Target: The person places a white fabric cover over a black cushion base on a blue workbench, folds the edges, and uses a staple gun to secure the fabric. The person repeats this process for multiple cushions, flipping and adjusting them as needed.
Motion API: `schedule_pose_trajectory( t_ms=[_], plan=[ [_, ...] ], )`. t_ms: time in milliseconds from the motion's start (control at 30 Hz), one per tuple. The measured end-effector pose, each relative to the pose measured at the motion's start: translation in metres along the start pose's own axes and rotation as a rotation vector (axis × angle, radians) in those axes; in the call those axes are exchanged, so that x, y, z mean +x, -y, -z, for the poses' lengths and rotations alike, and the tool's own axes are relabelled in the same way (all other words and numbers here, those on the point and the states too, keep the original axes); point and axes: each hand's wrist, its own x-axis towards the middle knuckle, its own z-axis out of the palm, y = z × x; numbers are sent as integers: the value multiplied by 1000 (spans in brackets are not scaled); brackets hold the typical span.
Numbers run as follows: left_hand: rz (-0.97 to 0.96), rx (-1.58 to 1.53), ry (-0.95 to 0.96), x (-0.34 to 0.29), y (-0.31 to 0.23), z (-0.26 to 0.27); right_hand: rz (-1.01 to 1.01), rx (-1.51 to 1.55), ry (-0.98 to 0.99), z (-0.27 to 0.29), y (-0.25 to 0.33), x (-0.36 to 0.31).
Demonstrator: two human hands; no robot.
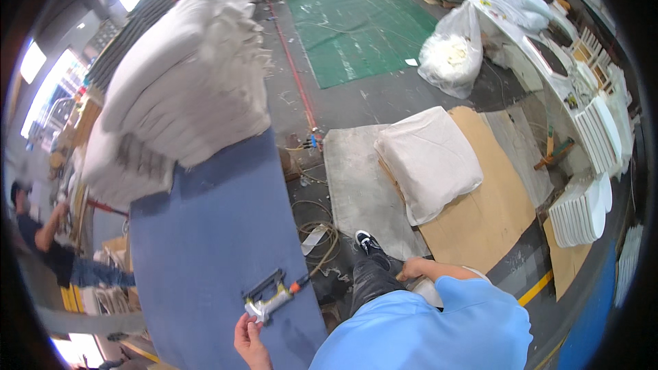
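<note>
My left hand (248,340) reaches up from the lower edge onto the blue table (205,233) and grips the silver end of a pneumatic hand tool (271,298) with a black frame and an orange hose fitting. My right hand (411,269) hangs by my bent knee above my black-and-white shoe (368,240), fingers curled. A white piece (429,292) shows under that forearm; whether the hand holds it is unclear.
A tall stack of white cushions (192,75) fills the table's far end. On the floor lie a coiled hose (321,233), a grey mat (356,185), a white cushion (428,161) on cardboard (486,212), a stuffing bag (452,51) and white panels (582,212). Another person (41,233) stands at left.
</note>
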Motion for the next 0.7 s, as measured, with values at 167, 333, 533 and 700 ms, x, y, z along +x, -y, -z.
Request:
schedule_pose_trajectory(
  t_ms=[167, 333, 533, 700],
  plan=[
    [-92, 114, 175, 137, -49, -126, 32, 433, -258, 62, -26, 75],
    [-400, 728, 260, 301, -63, -249, -87, 1163, -472, 142, -74, 126],
    [-513, 1269, 40, 358, -23, -340, -304, 1715, -530, 188, -151, 182],
    [-570, 1148, 93, 368, -14, -324, -652, 1972, -1064, 142, -227, 222]
  ],
)
